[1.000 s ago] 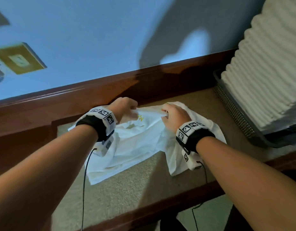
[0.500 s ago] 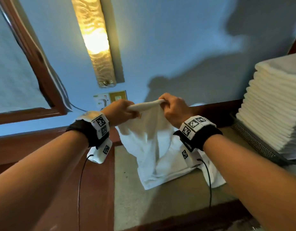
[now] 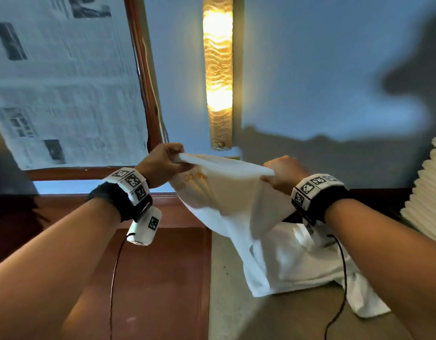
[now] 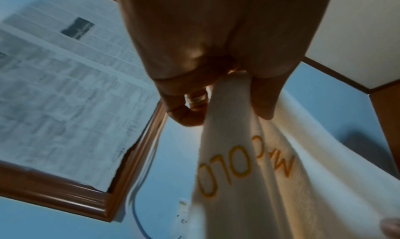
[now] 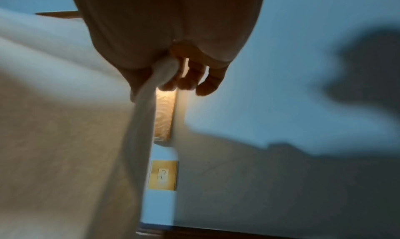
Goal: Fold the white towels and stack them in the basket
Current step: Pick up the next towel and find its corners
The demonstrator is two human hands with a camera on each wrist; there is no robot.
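A white towel [image 3: 236, 207] with gold lettering hangs in the air in front of me, its top edge stretched between both hands. My left hand [image 3: 163, 163] pinches the left end of that edge; in the left wrist view my left hand [image 4: 216, 95] has thumb and fingers curled round the towel [image 4: 259, 174]. My right hand [image 3: 283, 173] grips the right end, and the right wrist view shows the right hand [image 5: 164, 71] closed on the bunched towel [image 5: 86, 140]. The towel's lower part still lies crumpled on the tabletop [image 3: 236, 315]. A stack of folded white towels [image 3: 427, 187] stands at the far right; the basket under it is out of view.
A lit wall lamp [image 3: 218, 69] hangs on the blue wall straight ahead. A wood-framed pane covered with newspaper [image 3: 65, 82] fills the upper left. A wooden ledge [image 3: 150, 278] lies left of the tabletop. A gold switch plate [image 5: 163, 175] sits below the lamp.
Both hands have lifted the towel's edge off the tabletop and pulled apart, stretching it out. The head view has tilted up toward the wall.
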